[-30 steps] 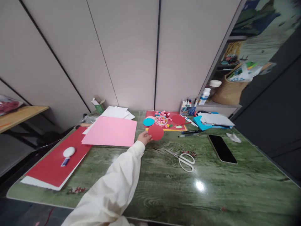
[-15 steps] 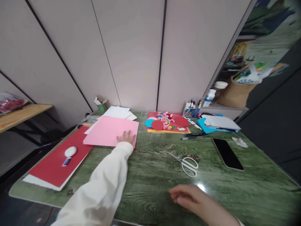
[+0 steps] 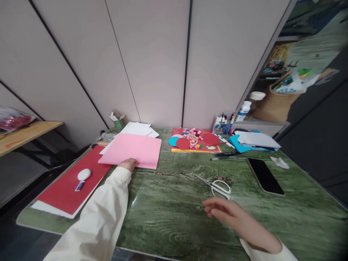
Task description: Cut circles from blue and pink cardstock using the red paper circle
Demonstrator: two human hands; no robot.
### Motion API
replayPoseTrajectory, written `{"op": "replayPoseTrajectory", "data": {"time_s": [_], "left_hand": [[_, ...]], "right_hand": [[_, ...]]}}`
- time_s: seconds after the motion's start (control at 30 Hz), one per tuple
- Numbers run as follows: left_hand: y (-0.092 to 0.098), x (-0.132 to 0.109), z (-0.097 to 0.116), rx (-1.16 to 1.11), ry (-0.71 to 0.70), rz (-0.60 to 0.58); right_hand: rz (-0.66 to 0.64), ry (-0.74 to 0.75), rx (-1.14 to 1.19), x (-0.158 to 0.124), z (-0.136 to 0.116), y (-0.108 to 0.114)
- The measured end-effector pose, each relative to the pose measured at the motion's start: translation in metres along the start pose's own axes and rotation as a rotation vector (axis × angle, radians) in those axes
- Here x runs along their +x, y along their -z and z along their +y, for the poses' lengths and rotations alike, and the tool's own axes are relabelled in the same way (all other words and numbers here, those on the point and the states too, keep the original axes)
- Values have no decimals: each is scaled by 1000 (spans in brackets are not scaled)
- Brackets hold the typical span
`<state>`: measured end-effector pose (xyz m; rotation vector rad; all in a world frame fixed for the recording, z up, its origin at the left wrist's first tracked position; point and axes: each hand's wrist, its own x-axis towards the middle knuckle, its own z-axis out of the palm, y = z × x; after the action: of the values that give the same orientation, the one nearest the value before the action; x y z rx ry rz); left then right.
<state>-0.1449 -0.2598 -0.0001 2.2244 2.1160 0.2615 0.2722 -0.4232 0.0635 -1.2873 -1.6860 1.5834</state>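
Note:
My left hand (image 3: 127, 164) reaches out in a cream sleeve and its fingers rest on the near edge of a pink paper sheet (image 3: 133, 149); whether they grip it I cannot make out. My right hand (image 3: 231, 215) hovers low over the green table (image 3: 174, 217), fingers stretched out and holding nothing, just short of the white-handled scissors (image 3: 217, 185). A red paper circle (image 3: 182, 143) lies beside a blue circle on the craft pile at the back.
A red sheet (image 3: 67, 186) with a white glue stick lies at the left. A black phone (image 3: 265, 176) lies at the right. Pens, blue and grey paper (image 3: 251, 140) and a pen holder stand at the back right. A basket sits on a shelf.
My left hand put the red circle on the craft pile, then slid left along the pink sheet's near edge. My right hand came into view and moved toward the scissors.

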Motion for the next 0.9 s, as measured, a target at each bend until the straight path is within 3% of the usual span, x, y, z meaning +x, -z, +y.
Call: {"op": "replayPoseTrajectory", "data": {"time_s": [0.37, 0.7, 0.9], "left_hand": [[14, 14, 5, -207, 139, 200], [22, 30, 8, -462, 102, 261], [47, 25, 9, -649, 103, 496]], "right_hand": [[55, 10, 26, 9, 28, 29], [77, 8, 54, 13, 41, 36], [90, 9, 76, 13, 40, 40]]}}
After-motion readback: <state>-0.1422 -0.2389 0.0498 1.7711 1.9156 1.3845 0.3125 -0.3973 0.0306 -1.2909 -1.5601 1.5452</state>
